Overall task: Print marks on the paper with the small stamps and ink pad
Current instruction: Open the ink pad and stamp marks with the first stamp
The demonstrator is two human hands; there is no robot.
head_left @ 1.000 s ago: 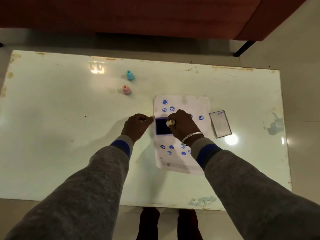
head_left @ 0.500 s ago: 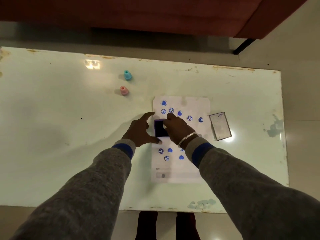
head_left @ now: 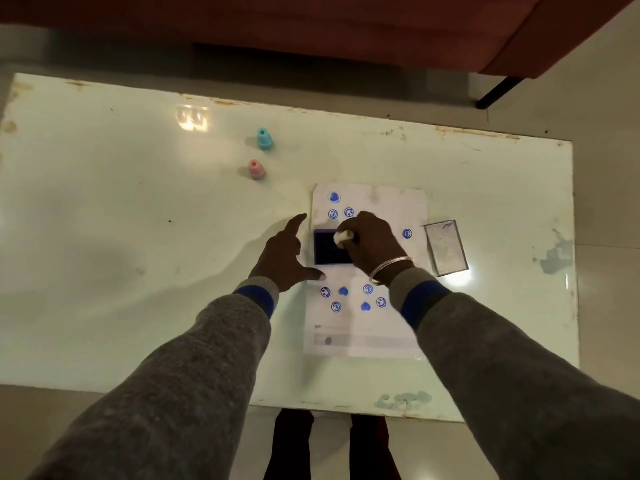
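White stamp (head_left: 342,237) pinched in your right hand (head_left: 372,245) over ink pad (head_left: 329,249); left hand (head_left: 282,256) spread, empty, bracing pad edge

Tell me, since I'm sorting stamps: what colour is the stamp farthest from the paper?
Light blue stamp, head view.

table (head_left: 104,237) left stays open past blue stamp (head_left: 264,139) and pink stamp (head_left: 256,169).

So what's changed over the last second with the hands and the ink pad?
The left hand went from a loose fist to spread fingers bracing the ink pad's left edge. The right hand kept its grip on the white stamp, staying over the pad's upper right part. The paper, blue stamp, pink stamp and clear lid stayed put.
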